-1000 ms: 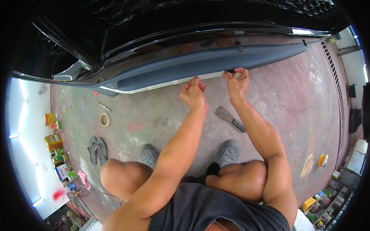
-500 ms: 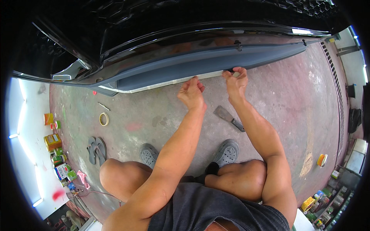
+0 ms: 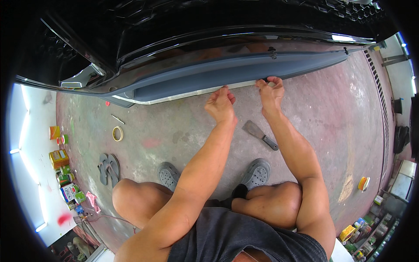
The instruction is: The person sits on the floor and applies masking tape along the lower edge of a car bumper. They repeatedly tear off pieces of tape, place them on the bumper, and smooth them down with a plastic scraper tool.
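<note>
A pale strip of masking tape (image 3: 187,96) runs along the lower edge of the grey-blue lip (image 3: 196,79) under a black car bumper (image 3: 183,26). My left hand (image 3: 221,105) is closed, its thumb and fingertips pinching the tape at the lip's edge. A short way to the right, my right hand (image 3: 272,95) is closed at the strip's right end, thumb and forefinger pinching there. What lies under its fingertips is partly hidden. Between the two hands a short stretch of tape shows. Right of my right hand, the lip's edge looks dark, without tape.
On the concrete floor lie a scraper (image 3: 260,134), a masking tape roll (image 3: 118,133), a thin pen-like tool (image 3: 117,119) and flip-flops (image 3: 109,168). Paint cans (image 3: 59,160) line the left wall. A floor drain grate (image 3: 383,100) runs along the right. My grey clogs (image 3: 256,173) are below my hands.
Both hands have shifted very slightly to the right in the picture, and the bumper has shifted a little the same way. Both hands keep their pinch.
</note>
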`<action>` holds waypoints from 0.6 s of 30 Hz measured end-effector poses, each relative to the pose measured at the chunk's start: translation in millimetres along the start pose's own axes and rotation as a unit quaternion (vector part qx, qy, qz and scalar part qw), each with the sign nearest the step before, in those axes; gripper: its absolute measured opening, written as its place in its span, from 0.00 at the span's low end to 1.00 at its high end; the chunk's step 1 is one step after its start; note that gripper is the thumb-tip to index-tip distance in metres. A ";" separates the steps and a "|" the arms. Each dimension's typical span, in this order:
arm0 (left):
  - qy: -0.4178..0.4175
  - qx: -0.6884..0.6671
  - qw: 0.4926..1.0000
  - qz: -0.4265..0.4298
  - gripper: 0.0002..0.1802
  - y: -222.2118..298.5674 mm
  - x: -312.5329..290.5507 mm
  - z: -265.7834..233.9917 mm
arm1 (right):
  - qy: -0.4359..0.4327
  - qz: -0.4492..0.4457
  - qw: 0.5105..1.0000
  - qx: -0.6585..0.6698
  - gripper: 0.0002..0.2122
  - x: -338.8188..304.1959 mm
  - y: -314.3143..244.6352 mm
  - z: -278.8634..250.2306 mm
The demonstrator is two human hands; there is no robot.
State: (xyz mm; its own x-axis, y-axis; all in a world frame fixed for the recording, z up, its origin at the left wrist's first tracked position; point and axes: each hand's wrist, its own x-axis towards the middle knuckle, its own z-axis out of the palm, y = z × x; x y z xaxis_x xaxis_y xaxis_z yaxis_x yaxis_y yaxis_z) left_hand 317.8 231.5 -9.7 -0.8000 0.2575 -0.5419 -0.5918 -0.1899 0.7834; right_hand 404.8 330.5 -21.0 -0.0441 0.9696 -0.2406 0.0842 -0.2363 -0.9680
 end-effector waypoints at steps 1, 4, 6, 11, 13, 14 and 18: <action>0.000 0.001 1.000 -0.004 0.08 1.1 -0.7 0.4 | 0.001 0.001 1.000 -0.011 0.18 0.2 -0.8 -0.4; 0.000 0.005 1.000 -0.004 0.08 0.4 -0.6 0.3 | 0.003 0.002 1.000 -0.021 0.18 2.3 1.3 -1.9; -0.002 0.004 1.000 -0.014 0.07 2.2 0.2 -1.1 | 0.007 -0.010 1.000 -0.022 0.19 3.3 5.1 -1.3; 0.002 -0.005 1.000 -0.020 0.07 6.7 -3.2 -0.9 | 0.003 -0.006 1.000 -0.015 0.19 0.2 0.9 -1.2; -0.005 -0.004 1.000 -0.022 0.07 6.5 -2.6 -2.4 | -0.003 0.003 1.000 0.004 0.19 -2.8 -4.0 -0.5; -0.006 -0.004 1.000 -0.022 0.07 6.4 -2.3 -3.1 | -0.003 0.002 1.000 -0.005 0.19 -2.9 -4.0 -0.8; -0.018 -0.005 1.000 -0.007 0.07 5.0 -1.0 -5.6 | 0.003 -0.014 0.999 -0.037 0.19 -1.2 -0.5 -1.6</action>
State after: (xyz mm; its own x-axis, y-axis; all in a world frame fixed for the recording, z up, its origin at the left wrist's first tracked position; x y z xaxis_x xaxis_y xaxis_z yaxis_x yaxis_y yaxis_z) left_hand 315.1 225.0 -6.9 -0.7880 0.2939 -0.5410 -0.6036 -0.1960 0.7728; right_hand 406.5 329.5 -20.1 -0.0415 0.9764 -0.2119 0.1562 -0.2031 -0.9666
